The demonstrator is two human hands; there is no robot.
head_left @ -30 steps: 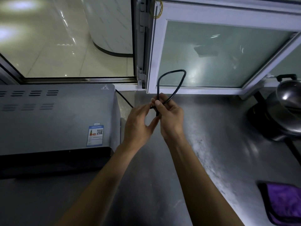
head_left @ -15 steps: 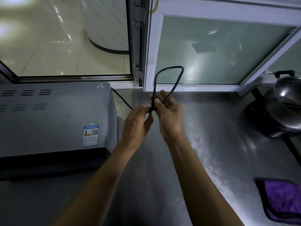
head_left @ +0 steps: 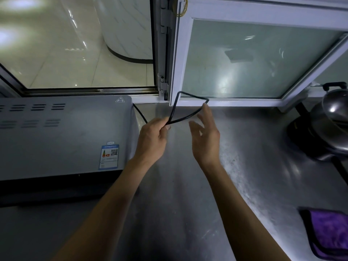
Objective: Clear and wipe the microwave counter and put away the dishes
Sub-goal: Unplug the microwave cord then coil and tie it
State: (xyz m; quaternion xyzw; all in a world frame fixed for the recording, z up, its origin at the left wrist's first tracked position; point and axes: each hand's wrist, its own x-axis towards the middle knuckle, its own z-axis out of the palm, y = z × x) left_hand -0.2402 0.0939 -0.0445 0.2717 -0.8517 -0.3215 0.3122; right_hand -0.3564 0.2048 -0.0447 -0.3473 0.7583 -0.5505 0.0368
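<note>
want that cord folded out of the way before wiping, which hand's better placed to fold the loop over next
Right. The left hand already pinches the black cord at the loop's base, while the right hand is open, fingertips by the loop's far corner.

Looked like a commercial or canteen kitchen: brushed stainless-steel counter (head_left: 188, 185), grey microwave (head_left: 62, 136) with an energy label, steel pot (head_left: 335, 117) on a black burner at the right edge, folded purple cloth (head_left: 329, 232), and a white-framed serving window (head_left: 263, 59) onto glossy tiled flooring.
</note>
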